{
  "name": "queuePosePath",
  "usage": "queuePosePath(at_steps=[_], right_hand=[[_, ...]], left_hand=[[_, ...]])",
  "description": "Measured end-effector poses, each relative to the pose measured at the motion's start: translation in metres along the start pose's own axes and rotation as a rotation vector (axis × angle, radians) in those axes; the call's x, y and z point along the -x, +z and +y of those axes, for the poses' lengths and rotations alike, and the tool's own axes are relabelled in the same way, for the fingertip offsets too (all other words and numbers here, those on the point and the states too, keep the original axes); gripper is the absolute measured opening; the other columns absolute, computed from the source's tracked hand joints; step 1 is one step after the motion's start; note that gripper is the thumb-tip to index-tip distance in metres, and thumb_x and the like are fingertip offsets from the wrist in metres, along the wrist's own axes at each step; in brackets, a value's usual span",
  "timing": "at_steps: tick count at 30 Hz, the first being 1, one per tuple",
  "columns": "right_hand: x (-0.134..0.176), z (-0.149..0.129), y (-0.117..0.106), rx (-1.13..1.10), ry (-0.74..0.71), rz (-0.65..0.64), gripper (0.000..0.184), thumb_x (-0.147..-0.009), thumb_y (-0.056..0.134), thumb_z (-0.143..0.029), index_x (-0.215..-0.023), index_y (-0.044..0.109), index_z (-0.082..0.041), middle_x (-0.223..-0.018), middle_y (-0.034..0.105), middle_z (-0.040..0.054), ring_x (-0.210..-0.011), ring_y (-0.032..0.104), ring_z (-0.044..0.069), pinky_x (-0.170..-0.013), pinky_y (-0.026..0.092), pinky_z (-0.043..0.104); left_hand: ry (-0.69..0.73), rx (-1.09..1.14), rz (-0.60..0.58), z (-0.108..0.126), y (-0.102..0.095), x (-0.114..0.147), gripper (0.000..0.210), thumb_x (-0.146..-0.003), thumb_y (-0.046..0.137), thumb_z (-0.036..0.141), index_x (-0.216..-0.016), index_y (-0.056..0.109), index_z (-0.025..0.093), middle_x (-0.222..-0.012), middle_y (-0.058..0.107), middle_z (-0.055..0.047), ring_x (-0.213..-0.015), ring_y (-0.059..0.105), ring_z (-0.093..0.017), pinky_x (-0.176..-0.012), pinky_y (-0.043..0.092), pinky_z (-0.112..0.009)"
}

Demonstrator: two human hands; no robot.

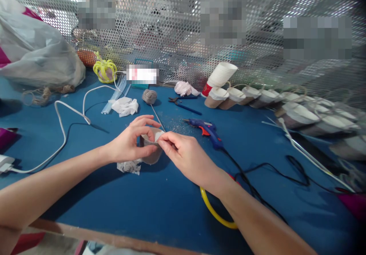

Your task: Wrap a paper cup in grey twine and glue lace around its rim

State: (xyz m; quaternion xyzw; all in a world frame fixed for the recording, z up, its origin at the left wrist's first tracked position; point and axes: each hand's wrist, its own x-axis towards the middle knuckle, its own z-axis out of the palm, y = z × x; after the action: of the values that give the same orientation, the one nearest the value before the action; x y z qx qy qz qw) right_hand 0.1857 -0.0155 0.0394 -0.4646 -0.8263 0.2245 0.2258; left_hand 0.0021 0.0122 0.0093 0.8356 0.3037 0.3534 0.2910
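Note:
A paper cup wrapped in grey-brown yarn (151, 157) stands on the blue table in front of me, its white inside partly showing. My left hand (134, 138) curves over its left side, thumb at the near rim and fingers at the far rim, gripping it. At the right of the rim, my right hand (183, 152) pinches thumb and forefinger together. A strand of yarn (157, 116) runs from a grey yarn ball (149, 96) to the rim beside those fingertips. What lies between them is mostly hidden, apparently the yarn.
Right of my hands lies a blue glue gun (207, 129) with its black cord. Pliers (185, 105) and crumpled paper (126, 106) are behind. Several wrapped cups (217, 97) line the right back. A white cable (61, 133) crosses the left; yellow handle (213, 211) sits under my right arm.

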Motion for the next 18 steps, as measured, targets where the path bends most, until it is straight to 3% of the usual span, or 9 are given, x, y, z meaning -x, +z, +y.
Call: queuePosePath(at_steps=[10, 15, 18], right_hand=[[0.001, 0.002, 0.004, 0.038, -0.02, 0.012, 0.017, -0.088, 0.044, -0.018, -0.077, 0.057, -0.018, -0.072, 0.063, 0.0009, -0.062, 0.055, 0.011, -0.058, 0.04, 0.023], [0.001, 0.004, -0.004, -0.026, -0.048, 0.032, 0.013, -0.085, 0.05, -0.017, -0.094, 0.058, -0.02, -0.076, 0.065, 0.0001, -0.059, 0.057, 0.01, -0.054, 0.041, 0.021], [0.0, 0.005, -0.01, 0.0, -0.049, 0.082, 0.013, -0.082, 0.051, -0.013, -0.092, 0.057, -0.019, -0.079, 0.065, 0.0012, -0.064, 0.059, 0.012, -0.054, 0.042, 0.021]], left_hand=[[-0.025, -0.006, 0.042, 0.012, 0.0, -0.001, 0.006, -0.075, 0.055, 0.017, -0.069, 0.055, 0.016, -0.111, 0.06, -0.013, -0.122, 0.042, -0.028, -0.102, 0.032, -0.051], [-0.127, 0.109, 0.024, 0.009, -0.002, 0.0, 0.006, -0.076, 0.054, 0.016, -0.069, 0.055, 0.015, -0.115, 0.057, -0.013, -0.127, 0.038, -0.028, -0.104, 0.03, -0.049], [-0.159, 0.202, 0.013, 0.003, -0.004, 0.0, 0.006, -0.077, 0.055, 0.017, -0.071, 0.054, 0.016, -0.119, 0.055, -0.012, -0.13, 0.033, -0.027, -0.106, 0.027, -0.048]])
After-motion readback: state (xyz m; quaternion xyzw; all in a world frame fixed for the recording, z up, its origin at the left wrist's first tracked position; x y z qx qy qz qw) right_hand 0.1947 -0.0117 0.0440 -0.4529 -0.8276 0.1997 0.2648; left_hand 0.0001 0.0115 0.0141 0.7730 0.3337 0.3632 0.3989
